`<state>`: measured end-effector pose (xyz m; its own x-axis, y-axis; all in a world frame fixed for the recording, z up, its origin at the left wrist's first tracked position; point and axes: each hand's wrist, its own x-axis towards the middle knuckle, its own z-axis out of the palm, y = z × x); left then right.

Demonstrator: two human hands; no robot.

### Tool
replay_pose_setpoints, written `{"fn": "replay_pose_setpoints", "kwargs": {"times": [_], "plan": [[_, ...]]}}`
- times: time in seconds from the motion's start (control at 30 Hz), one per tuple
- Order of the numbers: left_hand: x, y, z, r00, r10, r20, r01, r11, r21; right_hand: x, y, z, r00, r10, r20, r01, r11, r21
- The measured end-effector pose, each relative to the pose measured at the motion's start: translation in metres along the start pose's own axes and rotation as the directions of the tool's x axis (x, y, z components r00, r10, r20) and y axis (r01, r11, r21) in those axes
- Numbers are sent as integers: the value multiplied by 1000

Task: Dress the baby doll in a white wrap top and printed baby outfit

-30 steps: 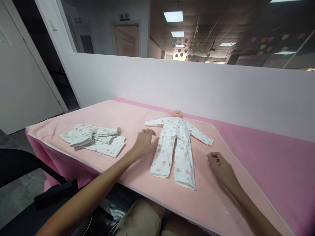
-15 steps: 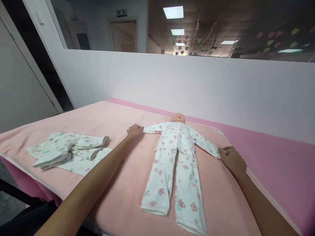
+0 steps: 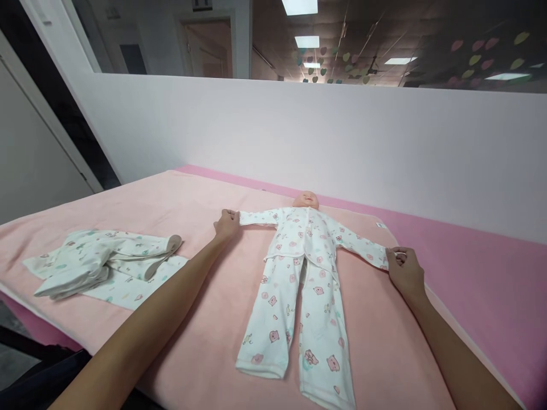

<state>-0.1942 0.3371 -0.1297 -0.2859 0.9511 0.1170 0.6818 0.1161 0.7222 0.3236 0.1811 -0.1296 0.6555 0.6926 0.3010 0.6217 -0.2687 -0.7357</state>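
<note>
A baby doll (image 3: 306, 199) lies on its back, dressed in a white long-sleeved top (image 3: 294, 233) with a small pink print and matching trousers (image 3: 267, 319). My left hand (image 3: 227, 224) is closed on the cuff end of the sleeve on the left side. On the other side, my right hand (image 3: 407, 274) pinches the opposite sleeve's cuff between thumb and fingers. Both sleeves are stretched outward from the body. Any doll hands inside the cuffs are hidden. The trouser legs lie slightly apart, pointing towards me.
Loosely folded baby clothes (image 3: 102, 262) with a green-tinted print lie at the left, partly behind my left forearm. Under everything is a pink blanket (image 3: 205, 341) on a brighter pink surface (image 3: 478, 285). A white wall (image 3: 299, 131) with windows above stands behind.
Both sleeves are drawn a little further outward and look straighter. My right hand's fingers have curled more tightly on the cuff. The view has tilted slightly downward.
</note>
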Motion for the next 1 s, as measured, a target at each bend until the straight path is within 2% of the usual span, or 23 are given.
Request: {"fn": "replay_pose_setpoints", "kwargs": {"times": [0.17, 0.2, 0.27, 0.33, 0.37, 0.4, 0.47, 0.5, 0.53, 0.6, 0.63, 0.7, 0.8, 1.0], "plan": [[-7, -3, -4, 997, 62, -44, -62, 998, 7, 0, 4, 0, 1000, -6, -2, 5, 999, -40], [-9, -2, -6, 996, 73, -52, -72, 997, 17, -1, 2, -1, 999, -50, -14, 48, 996, -76], [-15, 4, -9, 988, 115, -101, -112, 993, 43, -5, -7, -2, 972, -223, -75, 209, 965, -156], [-26, 15, -15, 963, 215, -160, -207, 976, 68, -17, -25, -6, 905, -404, -134, 374, 905, -203], [-34, 20, -19, 944, 289, -159, -281, 957, 72, -26, -37, -9, 881, -456, -128, 429, 882, -194], [-44, 26, -24, 920, 370, -124, -366, 929, 61, -38, -49, -11, 875, -476, -87, 459, 874, -163], [-69, 35, -35, 858, 510, 57, -510, 860, -16, -68, -70, -16, 866, -481, 137, 492, 869, -61], [-84, 37, -40, 812, 556, 175, -554, 830, -65, -85, -78, -18, 828, -480, 291, 507, 862, -20], [-99, 39, -45, 762, 581, 286, -579, 809, -102, -102, -85, -19, 784, -483, 390, 521, 854, 12], [-128, 39, -52, 690, 576, 439, -592, 798, -115, -133, -92, -19, 705, -489, 513, 541, 839, 56], [-139, 38, -53, 676, 562, 477, -595, 798, -96, -144, -93, -18, 683, -496, 535, 554, 830, 63], [-156, 38, -51, 687, 542, 484, -604, 797, -35, -159, -94, -14, 662, -519, 541, 587, 808, 57], [-163, 39, -43, 715, 554, 428, -631, 774, 53, -163, -93, -6, 645, -561, 518, 636, 771, 42], [-166, 31, -36, 736, 591, 332, -666, 720, 196, -164, -93, -3, 687, -523, 503, 579, 813, 55]]}}
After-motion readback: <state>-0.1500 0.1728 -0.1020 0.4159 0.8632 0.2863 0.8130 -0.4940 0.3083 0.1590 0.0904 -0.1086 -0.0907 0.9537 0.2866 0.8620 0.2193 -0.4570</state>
